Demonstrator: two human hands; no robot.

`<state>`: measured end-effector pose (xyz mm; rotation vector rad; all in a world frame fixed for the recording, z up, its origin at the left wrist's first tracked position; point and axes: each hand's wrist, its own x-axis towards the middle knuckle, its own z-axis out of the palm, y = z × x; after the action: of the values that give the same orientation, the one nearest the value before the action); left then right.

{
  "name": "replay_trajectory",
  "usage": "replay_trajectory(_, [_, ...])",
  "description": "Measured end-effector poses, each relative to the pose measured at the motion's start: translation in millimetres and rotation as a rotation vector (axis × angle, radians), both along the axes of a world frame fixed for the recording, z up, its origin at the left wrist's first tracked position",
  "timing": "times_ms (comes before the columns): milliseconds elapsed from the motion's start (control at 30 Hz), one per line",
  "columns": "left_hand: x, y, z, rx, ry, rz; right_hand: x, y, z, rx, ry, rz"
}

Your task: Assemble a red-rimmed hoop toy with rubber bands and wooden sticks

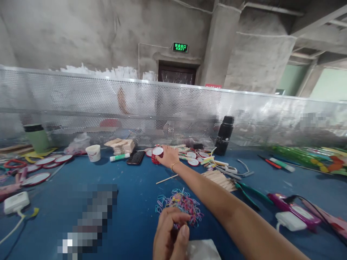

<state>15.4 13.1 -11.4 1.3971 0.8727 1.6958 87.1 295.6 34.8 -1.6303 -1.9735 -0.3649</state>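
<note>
My right hand (pixel 168 156) reaches forward across the table, its fingers closed round a short red round stack (pixel 157 151) with a white top. Just this side of it lies a thin wooden stick (pixel 166 179). Close to me, my left hand (pixel 171 233) is loosely curled, thumb near the fingers; whatever it may hold is hidden. Directly behind that hand spreads a pile of colourful small rubber bands (pixel 187 206). A white sheet or packet (pixel 204 250) shows beside my left hand at the bottom edge.
Flat wooden sticks (pixel 219 179) and green-handled pliers (pixel 251 195) lie right of my forearm. A black bottle (pixel 224 136), phone (pixel 136 157), glue stick (pixel 119 157) and white cup (pixel 93 153) stand or lie farther back. Red-rimmed discs (pixel 36 178) are left. A perforated metal screen (pixel 108 104) borders the table.
</note>
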Motion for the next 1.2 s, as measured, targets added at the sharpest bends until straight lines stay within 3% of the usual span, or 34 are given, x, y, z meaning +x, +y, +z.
replay_trajectory(367, [-2.5, 1.4, -3.8, -0.007, 0.033, -0.006, 1.2, -2.9, -0.2, 0.003, -0.027, 0.016])
replay_trajectory(533, [-5.3, -0.5, 0.9, -0.052, 0.068, -0.009, 16.4, -11.3, 18.4, 0.001, -0.023, 0.005])
replay_trajectory(733, [-6.8, -5.1, 14.7, -0.065, 0.213, -0.041, 68.7, -36.6, 62.8, -0.047, -0.032, -0.070])
replay_trajectory(933, [-1.5, -3.0, 13.2, 0.017, 0.425, -0.056, 139.8, -85.4, 97.4, -0.155, -0.089, -0.043])
replay_trajectory(1067, [1.9, -3.3, 15.1, 0.021, 0.483, -0.030, 178.7, -121.9, 102.3, -0.227, -0.140, -0.006])
replay_trajectory(1200, [3.3, -5.6, 20.8, 0.006, 0.495, -0.007, 201.5, -134.0, 88.5, -0.285, -0.168, -0.002])
